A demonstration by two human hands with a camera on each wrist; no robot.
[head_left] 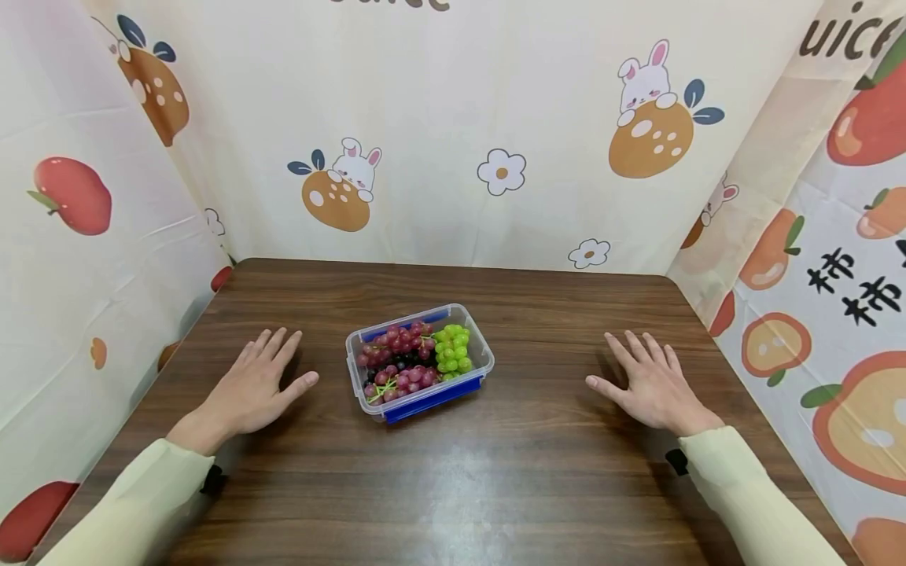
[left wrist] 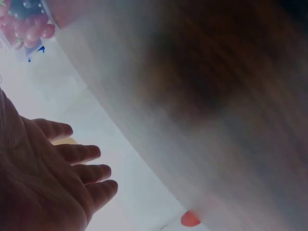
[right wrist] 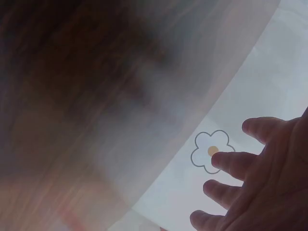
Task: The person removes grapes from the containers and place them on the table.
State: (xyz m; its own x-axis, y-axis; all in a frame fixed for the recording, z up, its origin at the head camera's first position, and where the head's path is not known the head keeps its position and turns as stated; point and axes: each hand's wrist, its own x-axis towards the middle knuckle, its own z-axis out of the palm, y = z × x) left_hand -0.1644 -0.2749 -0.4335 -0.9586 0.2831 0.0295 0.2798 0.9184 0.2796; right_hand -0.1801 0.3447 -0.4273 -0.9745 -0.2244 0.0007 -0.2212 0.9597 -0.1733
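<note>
A clear plastic box with blue side clips [head_left: 433,399] sits on the table, left of the middle. Inside it lie bunches of red grapes [head_left: 403,339], a bunch of green grapes [head_left: 453,350] and some dark grapes [head_left: 402,362] partly hidden between the red ones. To the box's left, my left hand [head_left: 253,387] is palm down with fingers spread, holding nothing. My right hand [head_left: 650,385] is spread the same way, well to the right of the box. The left wrist view catches a corner of the box with red grapes [left wrist: 33,30] beyond the left hand [left wrist: 48,173].
The brown wood-grain table [head_left: 453,472] has rounded far corners. A pale curtain [head_left: 439,118] printed with rabbits, fruit and flowers stands along its back edge. More printed curtain hangs at the left [head_left: 85,314] and right [head_left: 800,275].
</note>
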